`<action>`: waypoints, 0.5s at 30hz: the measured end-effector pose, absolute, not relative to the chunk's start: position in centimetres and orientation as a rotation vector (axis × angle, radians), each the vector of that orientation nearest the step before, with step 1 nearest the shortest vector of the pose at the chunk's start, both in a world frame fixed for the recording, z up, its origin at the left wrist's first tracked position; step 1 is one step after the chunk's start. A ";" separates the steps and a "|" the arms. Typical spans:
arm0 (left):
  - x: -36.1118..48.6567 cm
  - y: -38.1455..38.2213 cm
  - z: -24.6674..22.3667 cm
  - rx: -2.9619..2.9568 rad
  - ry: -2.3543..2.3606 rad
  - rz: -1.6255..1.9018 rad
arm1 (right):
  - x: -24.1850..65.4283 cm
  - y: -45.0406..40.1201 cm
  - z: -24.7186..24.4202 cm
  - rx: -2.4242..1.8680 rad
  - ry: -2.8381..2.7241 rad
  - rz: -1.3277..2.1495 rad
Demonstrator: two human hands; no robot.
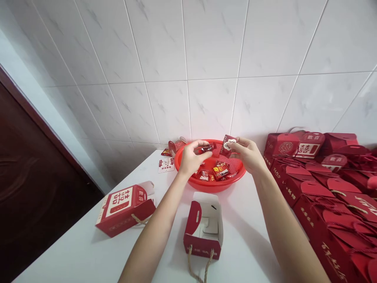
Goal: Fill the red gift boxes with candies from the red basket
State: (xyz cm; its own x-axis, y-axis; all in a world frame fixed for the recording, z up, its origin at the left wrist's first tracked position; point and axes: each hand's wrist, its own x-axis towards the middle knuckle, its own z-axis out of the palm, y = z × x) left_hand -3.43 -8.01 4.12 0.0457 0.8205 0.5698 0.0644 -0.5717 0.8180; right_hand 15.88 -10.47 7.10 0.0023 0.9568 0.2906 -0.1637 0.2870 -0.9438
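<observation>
Over the red plastic basin (216, 186), my left hand (193, 156) pinches a small dark red wrapped packet (208, 147). My right hand (250, 154) grips a flat dark red packet (228, 145) with a white design, held upright above the basin's right side. Red and yellow wrapped packets (220, 169) lie inside the basin. Nearer to me, between my forearms, an open red box (203, 226) with a white inside and rope handles stands on the white table; no packets show in it.
A red box (125, 208) with white lettering panel lies at the left on the table (159, 243). Many closed red boxes (312, 188) crowd the right side. A white card (166, 165) lies left of the basin, before the tiled wall.
</observation>
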 end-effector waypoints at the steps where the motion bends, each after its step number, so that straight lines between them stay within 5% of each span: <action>1: -3.5 -8.0 4.2 1.699 0.860 1.624 | 15.8 -10.5 7.1 -0.883 -1.219 1.085; 15: -2.9 -9.0 4.1 2.069 0.694 1.627 | 14.3 -11.5 7.0 -0.771 -1.268 1.246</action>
